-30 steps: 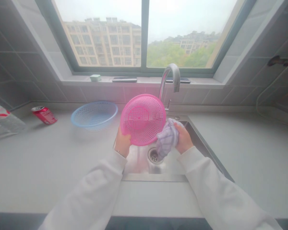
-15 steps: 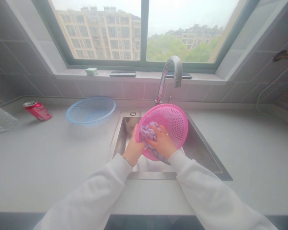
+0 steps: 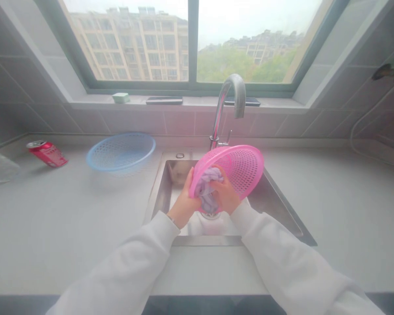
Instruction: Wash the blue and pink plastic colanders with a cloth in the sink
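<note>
A pink perforated plastic basket (image 3: 241, 168) is tilted on its edge above the steel sink (image 3: 276, 214). My left hand (image 3: 184, 202) grips its lower rim. My right hand (image 3: 226, 195) is shut on a crumpled lilac cloth (image 3: 209, 189), pressing it against the basket's inner face. Part of the cloth is hidden between my hands. The drain under the basket is mostly hidden by the cloth and my hands.
A chrome faucet (image 3: 229, 94) rises behind the sink. A blue perforated basket (image 3: 121, 152) and a red can (image 3: 47, 153) lie on the grey countertop (image 3: 68, 218) to the left. A window ledge (image 3: 197, 103) behind holds a small green dish and dark flat objects.
The pink basket has tilted from nearly flat to a steeper angle, its far side swinging right. The cloth stays inside it under my right hand.
</note>
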Tool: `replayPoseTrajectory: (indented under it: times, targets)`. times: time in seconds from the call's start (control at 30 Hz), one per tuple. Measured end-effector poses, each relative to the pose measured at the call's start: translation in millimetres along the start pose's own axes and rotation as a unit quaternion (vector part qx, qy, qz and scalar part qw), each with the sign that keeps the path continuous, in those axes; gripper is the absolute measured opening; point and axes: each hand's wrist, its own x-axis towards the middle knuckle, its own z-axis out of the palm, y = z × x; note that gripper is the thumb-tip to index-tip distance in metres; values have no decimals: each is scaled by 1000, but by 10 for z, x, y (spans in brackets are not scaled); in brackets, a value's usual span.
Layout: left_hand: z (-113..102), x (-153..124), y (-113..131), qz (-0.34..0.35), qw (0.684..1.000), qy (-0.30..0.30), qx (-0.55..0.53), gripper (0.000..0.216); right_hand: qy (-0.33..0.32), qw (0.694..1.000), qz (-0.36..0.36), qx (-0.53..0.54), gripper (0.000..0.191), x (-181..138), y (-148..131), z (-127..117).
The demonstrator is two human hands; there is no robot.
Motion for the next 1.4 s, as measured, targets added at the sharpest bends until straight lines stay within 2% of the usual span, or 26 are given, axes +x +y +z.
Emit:
replayPoseTrajectory:
  times: [0.07, 0.17, 0.27, 0.37, 0.4, 0.43, 0.47, 0.6, 0.67, 0.73, 0.77, 0.83, 0.9, 0.93, 0.97, 1.0, 1.03, 1.17, 1.23, 1.3, 1.4]
  targets:
    - [25, -1, 23, -13, 1000, 7, -10, 111, -8, 1000, -3, -27, 53, -4, -9, 23]
    - [6, 32, 21, 44, 998, 52, -17, 98, -36, 980, -15, -194, 44, 41, 38, 2]
    - [-80, 92, 18, 109, 989, 98, -2, 101, -51, 919, -52, -388, 45, 119, 115, -86]
    - [-129, 128, 48, 146, 982, 120, 15, 100, -15, 840, -76, -538, 47, 169, 157, -182]
    - [-120, 127, 61, 146, 982, 116, 15, 100, 0, 825, -79, -560, 48, 170, 158, -198]
    - [-101, 119, 72, 138, 985, 107, 10, 102, 11, 821, -81, -565, 48, 163, 152, -200]
    - [-73, 106, 80, 121, 988, 97, 3, 105, 13, 831, -81, -549, 47, 148, 140, -190]
    - [31, 37, 82, 21, 998, 56, -8, 120, -42, 934, -60, -348, 46, 54, 62, -74]
    - [33, 21, 72, 13, 999, 31, -7, 123, -58, 956, -56, -284, 47, 29, 27, -36]
    - [1, 23, 67, 38, 999, 25, -16, 121, -61, 942, -62, -325, 44, 35, 5, -47]
    - [-22, 29, 68, 56, 998, 33, -22, 119, -60, 921, -64, -380, 42, 48, -1, -72]
    - [-69, 48, 78, 88, 994, 54, -29, 113, -41, 852, -62, -518, 40, 81, -14, -149]
    - [-103, 68, 89, 105, 992, 63, -22, 106, 8, 776, -54, -629, 39, 110, -34, -230]
    - [-109, 76, 92, 106, 992, 60, -16, 105, 39, 748, -52, -661, 40, 119, -45, -257]
    - [-109, 82, 90, 104, 993, 53, -12, 104, 64, 733, -56, -674, 41, 123, -53, -267]
    - [-100, 84, 85, 103, 994, 46, -11, 104, 74, 736, -65, -670, 42, 124, -57, -260]
    - [-85, 82, 78, 101, 994, 38, -10, 105, 65, 754, -78, -649, 43, 120, -54, -234]
    - [-6, 41, 71, 77, 996, 34, -12, 112, -72, 866, -148, -472, 45, 78, -4, -44]
    - [13, 20, 93, 67, 997, 44, -18, 115, -79, 882, -167, -433, 45, 61, 6, 9]
    - [5, 13, 121, 74, 995, 57, -20, 114, -44, 859, -148, -489, 43, 62, -17, -12]
    - [-37, 26, 139, 94, 994, 63, -7, 107, 42, 765, -74, -639, 39, 93, -96, -146]
